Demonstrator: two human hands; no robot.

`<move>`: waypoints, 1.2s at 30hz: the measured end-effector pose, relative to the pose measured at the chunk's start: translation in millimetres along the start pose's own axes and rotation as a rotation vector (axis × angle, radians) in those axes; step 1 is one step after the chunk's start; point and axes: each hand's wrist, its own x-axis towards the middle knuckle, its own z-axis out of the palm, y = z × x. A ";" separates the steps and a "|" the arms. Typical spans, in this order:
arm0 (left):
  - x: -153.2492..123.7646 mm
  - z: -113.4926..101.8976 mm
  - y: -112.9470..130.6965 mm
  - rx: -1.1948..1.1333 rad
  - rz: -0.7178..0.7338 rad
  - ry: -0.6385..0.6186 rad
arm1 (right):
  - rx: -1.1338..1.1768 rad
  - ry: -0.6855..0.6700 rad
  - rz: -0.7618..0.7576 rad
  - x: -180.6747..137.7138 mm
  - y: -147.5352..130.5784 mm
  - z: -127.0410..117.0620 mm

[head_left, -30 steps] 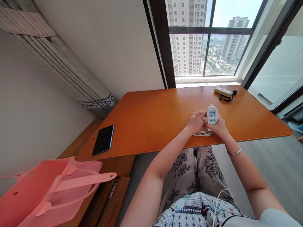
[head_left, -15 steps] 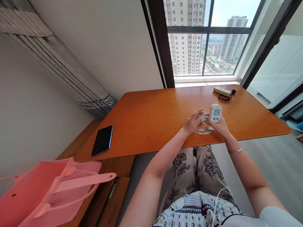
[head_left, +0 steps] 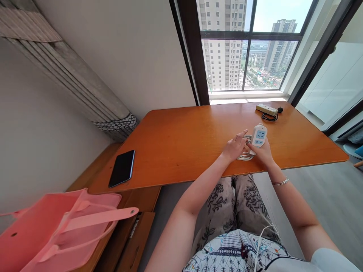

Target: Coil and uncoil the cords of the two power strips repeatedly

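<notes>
In the head view my right hand (head_left: 262,152) grips a white power strip (head_left: 259,135), tilted upright with its blue-faced sockets toward me. Its pale cord (head_left: 246,156) is looped into a coil beside it, just above the table's near edge. My left hand (head_left: 235,147) is on the left side of that coil, index finger stretched along the top and the other fingers bent around the loops. Part of the coil is hidden behind the fingers of both hands.
A second power strip (head_left: 266,110) with a black cord lies at the back right of the wooden table (head_left: 181,139). A dark tablet (head_left: 122,168) rests at the left edge. A pink bag (head_left: 70,226) stands at lower left. Beyond the table is a window (head_left: 249,56).
My left hand has shifted slightly right, closer to the power strip, and its fingers now lie flatter over the coil. The power strip has tilted slightly to the right.
</notes>
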 end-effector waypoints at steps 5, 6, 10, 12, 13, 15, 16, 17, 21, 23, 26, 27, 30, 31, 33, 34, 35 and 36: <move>-2.5 3.5 -3.7 -0.063 -0.031 0.035 | 0.020 0.014 0.079 1.3 3.9 -0.6; -3.1 3.5 -4.8 -0.075 -0.034 0.041 | 0.031 0.011 0.093 1.7 4.3 -0.9; -3.7 0.8 -6.5 -0.099 -0.030 0.024 | 0.070 -0.055 0.120 5.1 5.0 -1.6; -2.7 -2.0 -5.6 -0.091 -0.047 0.014 | 0.095 -0.079 0.138 6.9 5.2 -1.4; -2.1 -3.6 -5.0 -0.078 -0.059 0.014 | 0.105 -0.076 0.146 7.7 5.4 -1.3; -0.8 -7.3 -3.5 -0.042 -0.065 0.020 | 0.111 -0.071 0.150 8.6 6.2 -1.4; 0.0 -9.2 -2.7 -0.024 -0.061 0.024 | 0.109 -0.080 0.145 8.7 6.9 -1.8; 0.9 -11.0 -1.8 -0.008 -0.053 0.027 | 0.108 -0.096 0.139 8.8 7.8 -2.3; 6.5 -15.0 4.0 0.034 -0.035 0.017 | 0.119 -0.132 0.130 8.2 11.1 -5.0; 9.7 -15.1 8.0 0.064 -0.019 0.002 | 0.124 -0.122 0.139 7.4 11.3 -5.6; 12.0 -14.1 12.2 0.089 -0.007 -0.015 | 0.111 -0.117 0.148 5.5 9.2 -4.9; 11.7 -13.8 12.4 0.082 -0.006 -0.024 | 0.105 -0.115 0.143 4.8 8.4 -4.5; 8.2 -13.6 8.7 0.019 0.024 -0.064 | 0.095 -0.094 0.135 3.9 8.1 -3.7; 6.8 -13.7 6.3 -0.012 0.044 -0.075 | 0.100 -0.084 0.143 4.0 8.9 -3.7; 4.6 -13.9 0.7 -0.079 0.090 -0.078 | 0.128 -0.076 0.171 4.8 11.4 -4.0; 4.0 -13.9 -2.1 -0.112 0.109 -0.070 | 0.148 -0.082 0.184 5.2 12.7 -4.3; 3.5 -13.6 -4.7 -0.143 0.122 -0.057 | 0.169 -0.092 0.194 5.6 13.9 -4.5; 3.3 -13.1 -7.2 -0.171 0.127 -0.041 | 0.192 -0.105 0.203 5.8 14.7 -4.5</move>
